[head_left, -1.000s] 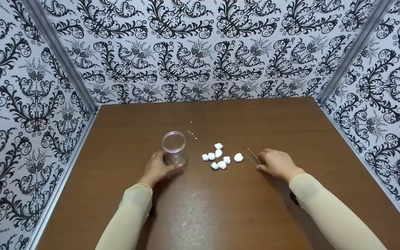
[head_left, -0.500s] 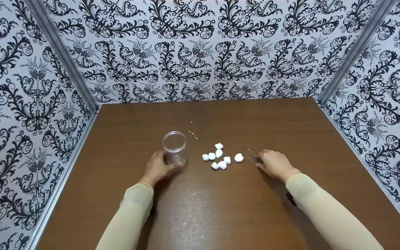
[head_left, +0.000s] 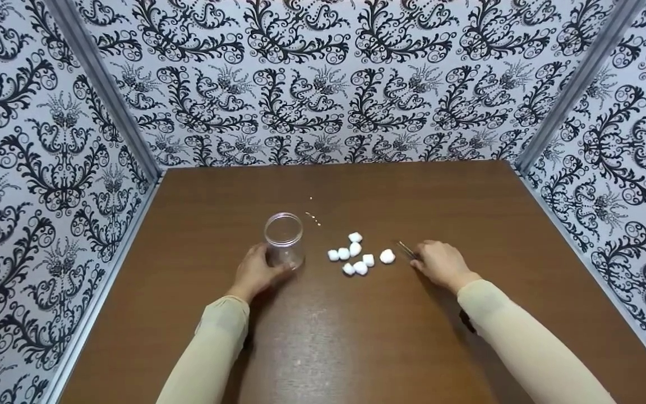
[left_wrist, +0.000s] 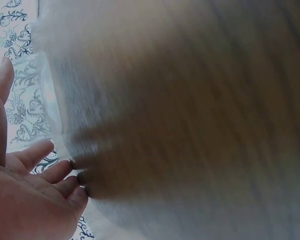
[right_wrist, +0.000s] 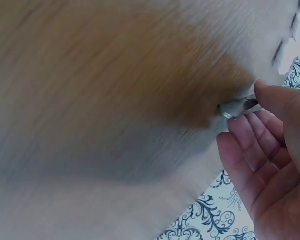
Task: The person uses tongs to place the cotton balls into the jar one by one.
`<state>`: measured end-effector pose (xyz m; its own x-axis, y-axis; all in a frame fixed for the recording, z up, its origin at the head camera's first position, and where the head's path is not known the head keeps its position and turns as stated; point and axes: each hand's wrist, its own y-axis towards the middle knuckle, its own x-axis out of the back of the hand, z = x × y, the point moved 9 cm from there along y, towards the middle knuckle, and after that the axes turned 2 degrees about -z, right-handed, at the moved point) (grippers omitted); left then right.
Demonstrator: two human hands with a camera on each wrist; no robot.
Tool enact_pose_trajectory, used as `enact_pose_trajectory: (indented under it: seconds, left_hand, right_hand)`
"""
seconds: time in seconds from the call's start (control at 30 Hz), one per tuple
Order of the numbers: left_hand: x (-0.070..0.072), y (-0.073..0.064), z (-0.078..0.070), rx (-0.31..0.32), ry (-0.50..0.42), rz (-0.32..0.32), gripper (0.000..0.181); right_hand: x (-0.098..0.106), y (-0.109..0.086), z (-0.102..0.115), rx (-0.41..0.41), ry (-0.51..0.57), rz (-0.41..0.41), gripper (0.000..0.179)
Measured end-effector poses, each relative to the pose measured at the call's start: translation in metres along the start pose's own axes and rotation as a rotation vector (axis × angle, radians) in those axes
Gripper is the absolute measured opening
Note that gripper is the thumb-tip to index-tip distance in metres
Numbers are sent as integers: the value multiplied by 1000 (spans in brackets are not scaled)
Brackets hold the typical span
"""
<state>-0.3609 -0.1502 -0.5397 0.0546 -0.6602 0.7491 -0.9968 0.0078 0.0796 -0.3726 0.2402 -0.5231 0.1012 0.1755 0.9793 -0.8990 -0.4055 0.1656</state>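
Note:
My left hand [head_left: 257, 270] is wrapped around the lower part of a clear plastic jar [head_left: 285, 238], which stands upright with its mouth uncovered. In the left wrist view the fingers [left_wrist: 57, 172] curve beside the jar's see-through wall. Metal tweezers [head_left: 407, 249] are pinched in my right hand [head_left: 442, 264], their tips pointing left and away from me. The right wrist view shows the tweezers' rounded end [right_wrist: 235, 107] between thumb and fingers. Several white cotton balls [head_left: 355, 249] lie grouped between the hands. A larger cotton ball [head_left: 387, 256] lies apart, just left of the tweezers' tips.
Small pale crumbs [head_left: 314, 219] are scattered on the brown wooden table [head_left: 323, 348] behind and to the right of the jar. Patterned panels [head_left: 323, 84] with grey metal posts enclose the table's back and both sides.
My right hand has shifted slightly left with the tweezers, closer to the larger cotton ball. The left hand, the jar and the cotton balls have stayed in place.

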Motion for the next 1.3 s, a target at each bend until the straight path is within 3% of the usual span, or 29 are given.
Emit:
enact_pose_trajectory:
  seconds: [0.2, 0.6, 1.03, 1.3]
  left_hand:
    - [-2, 0, 2, 36, 16, 27, 79]
    - [-2, 2, 2, 23, 20, 22, 78]
    - [0, 1, 2, 18, 18, 25, 78]
    - [-4, 1, 6, 40, 21, 49, 80]
  right_hand:
    - [0, 0, -2, -15, 18, 3, 18]
    - [13, -1, -3, -3, -38, -45, 16]
    - [29, -1, 12, 138, 36, -51, 9]
    - [33, -1, 16, 199, 30, -54, 12]
